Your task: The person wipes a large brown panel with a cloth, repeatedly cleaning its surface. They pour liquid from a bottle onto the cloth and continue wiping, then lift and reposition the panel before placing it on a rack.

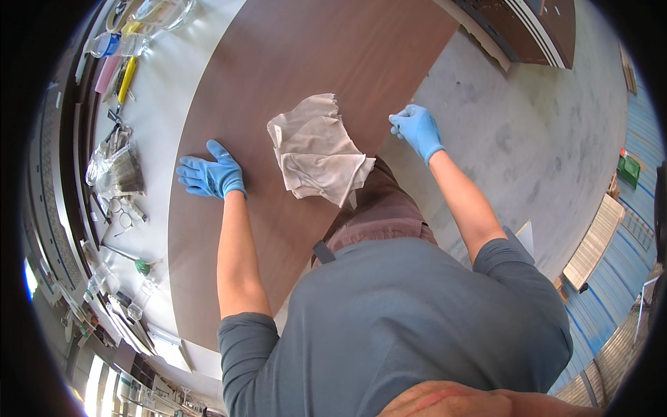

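Note:
A wide brown board point(292, 62) with a wood-like surface stretches in front of me. My left hand point(212, 172), in a blue glove, lies flat on it near the left edge, fingers spread and thumb out. A crumpled beige cloth point(316, 149) rests on the board between my hands, its near corner by the edge at my waist. Just past the board's right edge, above the grey floor, is my right hand point(415, 130), also gloved in blue. Its fingers are curled together in a pinch; whatever they hold, if anything, is too small to make out.
Left of the board, a pale tabletop point(198, 55) carries a plastic bottle point(118, 44), a yellow-handled tool point(127, 80), a clear bag point(118, 170) and scissors point(124, 215). A dark brown cabinet piece point(517, 31) stands at the far right on the grey floor point(514, 153).

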Tool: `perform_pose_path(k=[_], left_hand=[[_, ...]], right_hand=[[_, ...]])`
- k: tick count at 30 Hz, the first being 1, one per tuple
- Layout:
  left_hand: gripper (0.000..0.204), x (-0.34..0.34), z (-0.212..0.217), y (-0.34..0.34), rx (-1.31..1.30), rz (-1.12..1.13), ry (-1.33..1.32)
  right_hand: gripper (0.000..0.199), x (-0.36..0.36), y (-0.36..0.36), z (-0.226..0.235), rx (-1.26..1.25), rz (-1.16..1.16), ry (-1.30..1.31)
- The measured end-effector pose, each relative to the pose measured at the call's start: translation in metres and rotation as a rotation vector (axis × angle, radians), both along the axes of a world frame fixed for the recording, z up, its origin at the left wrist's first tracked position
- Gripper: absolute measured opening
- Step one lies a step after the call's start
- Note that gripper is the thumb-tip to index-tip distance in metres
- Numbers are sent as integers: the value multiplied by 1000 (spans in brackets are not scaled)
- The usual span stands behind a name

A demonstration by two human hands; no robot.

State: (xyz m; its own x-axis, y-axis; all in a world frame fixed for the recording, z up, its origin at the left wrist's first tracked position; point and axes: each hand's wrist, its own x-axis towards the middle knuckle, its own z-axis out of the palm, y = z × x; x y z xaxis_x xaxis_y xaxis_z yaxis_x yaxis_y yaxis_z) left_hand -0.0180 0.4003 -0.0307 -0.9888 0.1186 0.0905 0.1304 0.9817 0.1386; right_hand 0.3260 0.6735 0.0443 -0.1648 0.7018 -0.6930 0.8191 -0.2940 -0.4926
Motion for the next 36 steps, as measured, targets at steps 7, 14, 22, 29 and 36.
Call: perform_pose_path(k=[7, 14, 22, 29, 36], left_hand=[[104, 0, 0, -1, -6, 2, 19], [103, -1, 1, 1, 17, -3, 19], [100, 0, 0, -1, -9, -5, 20], [101, -3, 0, -1, -27, -7, 12], [101, -3, -2, -2, -45, -8, 22]], right_hand=[[26, -1, 3, -3, -5, -22, 68], [25, -42, -75, 18, 811, 983, 184], [68, -63, -119, -25, 488, 1084, 513], [60, -41, 196, -69, 1290, 721, -124], [50, -41, 50, -41, 1196, 980, -230]])
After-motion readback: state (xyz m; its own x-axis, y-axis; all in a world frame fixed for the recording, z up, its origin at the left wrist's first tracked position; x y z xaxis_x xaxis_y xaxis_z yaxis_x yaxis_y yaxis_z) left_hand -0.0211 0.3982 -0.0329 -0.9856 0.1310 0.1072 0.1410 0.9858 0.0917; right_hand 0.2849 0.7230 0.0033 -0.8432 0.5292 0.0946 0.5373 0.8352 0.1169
